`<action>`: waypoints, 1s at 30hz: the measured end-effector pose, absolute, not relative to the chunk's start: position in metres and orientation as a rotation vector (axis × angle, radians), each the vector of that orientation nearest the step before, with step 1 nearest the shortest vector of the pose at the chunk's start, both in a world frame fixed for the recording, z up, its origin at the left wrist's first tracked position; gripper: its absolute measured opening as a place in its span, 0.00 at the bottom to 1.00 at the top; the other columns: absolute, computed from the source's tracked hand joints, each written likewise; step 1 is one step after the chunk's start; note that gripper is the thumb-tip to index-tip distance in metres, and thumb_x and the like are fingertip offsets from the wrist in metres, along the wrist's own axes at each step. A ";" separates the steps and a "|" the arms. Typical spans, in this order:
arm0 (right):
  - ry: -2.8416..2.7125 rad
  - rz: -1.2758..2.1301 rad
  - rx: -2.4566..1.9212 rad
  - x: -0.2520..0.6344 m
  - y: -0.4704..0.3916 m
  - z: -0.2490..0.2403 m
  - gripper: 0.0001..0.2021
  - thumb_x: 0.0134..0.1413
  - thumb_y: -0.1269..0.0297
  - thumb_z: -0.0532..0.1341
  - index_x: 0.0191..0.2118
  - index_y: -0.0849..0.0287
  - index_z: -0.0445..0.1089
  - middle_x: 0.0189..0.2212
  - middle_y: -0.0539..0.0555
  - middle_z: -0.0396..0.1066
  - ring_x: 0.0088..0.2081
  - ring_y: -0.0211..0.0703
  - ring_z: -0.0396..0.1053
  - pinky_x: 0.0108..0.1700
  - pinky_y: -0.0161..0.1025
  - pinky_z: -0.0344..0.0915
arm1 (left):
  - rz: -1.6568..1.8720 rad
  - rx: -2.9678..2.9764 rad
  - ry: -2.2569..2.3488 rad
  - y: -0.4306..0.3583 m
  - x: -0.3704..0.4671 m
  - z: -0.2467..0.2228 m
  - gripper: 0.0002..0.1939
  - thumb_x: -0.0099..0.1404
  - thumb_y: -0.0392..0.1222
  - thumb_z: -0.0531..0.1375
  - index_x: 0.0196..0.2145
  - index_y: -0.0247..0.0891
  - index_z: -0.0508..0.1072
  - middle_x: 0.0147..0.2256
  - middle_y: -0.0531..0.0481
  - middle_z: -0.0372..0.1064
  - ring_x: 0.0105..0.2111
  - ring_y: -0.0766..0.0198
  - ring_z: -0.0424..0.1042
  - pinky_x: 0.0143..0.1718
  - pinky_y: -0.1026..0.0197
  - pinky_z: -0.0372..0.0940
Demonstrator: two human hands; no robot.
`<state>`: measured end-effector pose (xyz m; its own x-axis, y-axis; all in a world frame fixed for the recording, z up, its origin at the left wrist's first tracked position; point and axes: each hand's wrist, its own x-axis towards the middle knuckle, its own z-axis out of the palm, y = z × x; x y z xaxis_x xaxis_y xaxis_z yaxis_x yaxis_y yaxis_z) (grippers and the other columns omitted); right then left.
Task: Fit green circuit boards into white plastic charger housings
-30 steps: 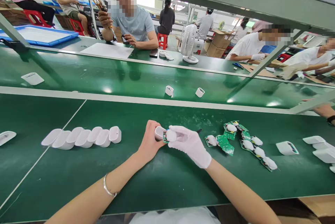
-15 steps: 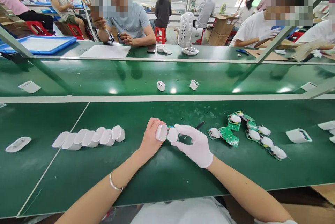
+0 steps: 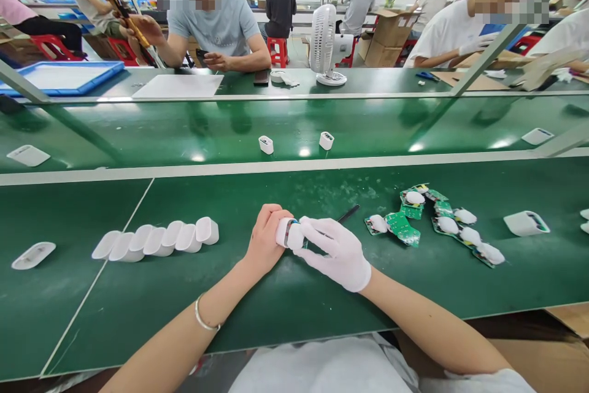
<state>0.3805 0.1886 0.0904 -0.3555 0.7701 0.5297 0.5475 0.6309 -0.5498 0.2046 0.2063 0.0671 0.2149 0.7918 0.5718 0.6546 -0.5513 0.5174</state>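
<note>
My bare left hand (image 3: 267,238) is closed around a white casing (image 3: 282,232) just above the green bench. In my gloved right hand (image 3: 338,252), thumb and fingers pinch a circuit board with a white round part (image 3: 296,237), which sits at the casing's open end, partly inside it. To the left stands a slanting row of several white casings (image 3: 159,241). Green circuit boards with white parts (image 3: 402,228) lie in a loose chain to the right. A thin black tool (image 3: 348,214) rests behind my right hand.
One white shell (image 3: 34,255) lies far left, another casing (image 3: 526,224) at the right. Beyond the pale bench rail (image 3: 230,165), two small casings stand on a green strip. A white fan (image 3: 324,43) and several people are across the bench.
The board in my right hand has moved left, deeper into the casing's opening. The view has shifted slightly. Across the bench, a person's raised hand has moved outward to the left.
</note>
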 end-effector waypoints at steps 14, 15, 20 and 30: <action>-1.376 1.664 -0.966 0.365 0.196 0.100 0.14 0.53 0.53 0.60 0.35 0.59 0.73 0.32 0.51 0.72 0.36 0.41 0.69 0.41 0.39 0.66 | 1.189 2.234 1.339 0.194 0.216 0.065 0.13 0.58 0.42 0.63 0.41 0.41 0.66 0.39 0.47 0.58 0.41 0.57 0.59 0.43 0.55 0.60; -1.333 1.657 -1.004 0.362 0.196 0.099 0.13 0.51 0.54 0.61 0.33 0.59 0.73 0.30 0.51 0.72 0.35 0.41 0.68 0.40 0.38 0.66 | 1.167 2.210 1.347 0.194 0.217 0.064 0.15 0.57 0.45 0.64 0.40 0.41 0.66 0.38 0.47 0.58 0.41 0.57 0.58 0.43 0.55 0.60; -1.257 1.612 -1.141 0.360 0.198 0.095 0.15 0.46 0.53 0.64 0.34 0.60 0.73 0.32 0.53 0.74 0.35 0.44 0.70 0.39 0.40 0.66 | 1.107 2.101 1.329 0.195 0.219 0.064 0.16 0.54 0.49 0.66 0.38 0.41 0.70 0.38 0.48 0.60 0.40 0.58 0.59 0.43 0.55 0.59; -2.587 0.471 -1.692 0.452 0.244 0.099 0.06 0.46 0.67 0.66 0.33 0.51 0.77 0.44 0.52 0.72 0.47 0.51 0.66 0.45 0.44 0.63 | 0.780 1.624 1.416 0.224 0.199 0.067 0.26 0.49 0.43 0.68 0.48 0.41 0.72 0.41 0.49 0.73 0.39 0.58 0.71 0.45 0.55 0.65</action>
